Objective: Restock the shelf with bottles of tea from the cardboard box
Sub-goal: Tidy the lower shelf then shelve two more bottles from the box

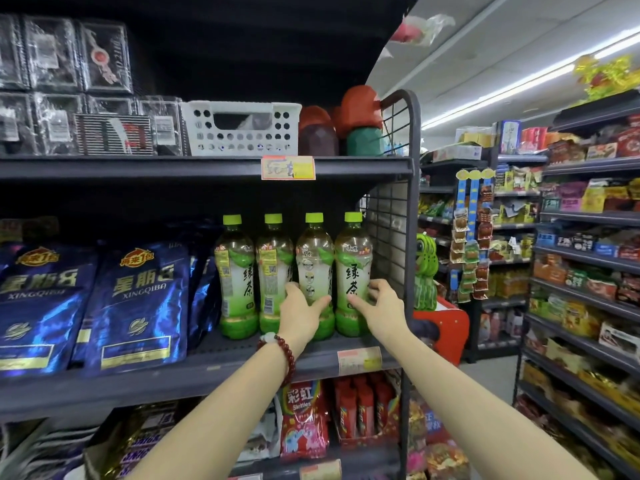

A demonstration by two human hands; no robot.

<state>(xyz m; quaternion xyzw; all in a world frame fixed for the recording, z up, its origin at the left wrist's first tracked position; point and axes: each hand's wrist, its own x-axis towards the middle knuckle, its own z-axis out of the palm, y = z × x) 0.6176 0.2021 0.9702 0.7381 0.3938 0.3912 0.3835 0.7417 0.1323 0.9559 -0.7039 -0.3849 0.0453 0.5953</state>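
Reaching across a dark store shelf, a person steadies two bottles of green tea at the right end of a row of four. Blue snack bags fill the shelf toward nine o'clock; a wire end panel closes it at three o'clock. The left hand, a red bead bracelet at its wrist, wraps the third bottle; the right hand clasps the fourth bottle, just beside the panel. Both grips sit low on the bodies. Risk: the tall bottles stand packed touching, so a sideways nudge on letting go could tip one into the two bottles at nine o'clock. No cardboard box is in view.
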